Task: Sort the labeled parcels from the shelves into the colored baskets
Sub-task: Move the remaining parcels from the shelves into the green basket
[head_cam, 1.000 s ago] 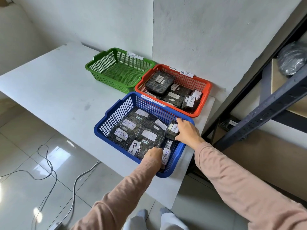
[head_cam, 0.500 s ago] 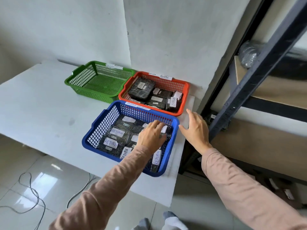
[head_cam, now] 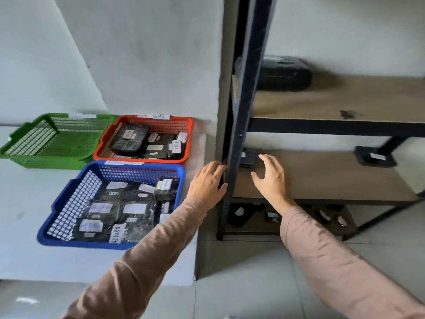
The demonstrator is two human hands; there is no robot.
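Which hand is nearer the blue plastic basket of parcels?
Left. The left hand hovers just right of the blue plastic basket; the right hand is past the black metal shelf post, over the wooden shelf.

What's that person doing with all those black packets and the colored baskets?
A person is sorting black parcels from a metal rack into baskets. The blue basket holds several marked RETURN, the red basket holds a few more, and the green basket has none. Right now both hands are empty: the right hand reaches over the middle shelf toward a small parcel behind the front post, and the left hand is beside that post.
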